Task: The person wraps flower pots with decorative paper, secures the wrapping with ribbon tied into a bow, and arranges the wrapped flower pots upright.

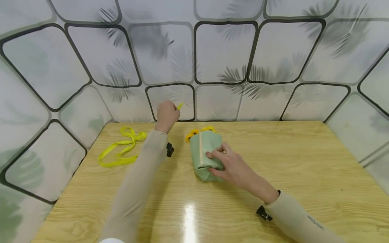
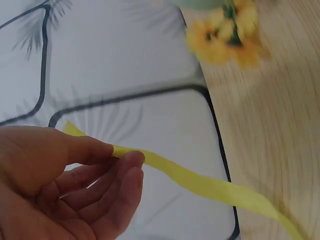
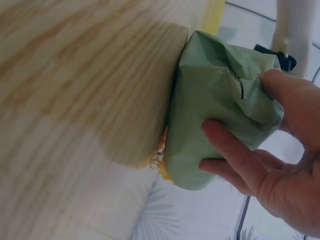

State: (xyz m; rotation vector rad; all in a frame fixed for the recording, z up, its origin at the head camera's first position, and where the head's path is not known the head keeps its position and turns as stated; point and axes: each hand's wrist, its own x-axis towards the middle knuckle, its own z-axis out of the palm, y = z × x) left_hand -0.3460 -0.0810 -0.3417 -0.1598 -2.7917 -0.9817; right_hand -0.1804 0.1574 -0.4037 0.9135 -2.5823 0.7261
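Observation:
My left hand (image 1: 167, 114) is raised near the wall behind the table and pinches a yellow ribbon (image 2: 192, 184) between thumb and fingertips. A short end sticks out past the fingers, and the ribbon trails down toward the table in the left wrist view. My right hand (image 1: 235, 166) grips a green paper-wrapped bouquet (image 1: 196, 152) lying on its side, thumb at the folded bottom and fingers over the top and side. A pale strip runs along the wrapping. Yellow sunflowers (image 2: 225, 42) show at its far end, mostly hidden by the paper in the head view.
More yellow ribbon (image 1: 117, 164) lies looped and crossed on the wooden table (image 1: 291, 158), left of my left sleeve (image 1: 143, 175). A patterned white wall covering (image 1: 225, 54) rises behind the table's far edge and along both sides.

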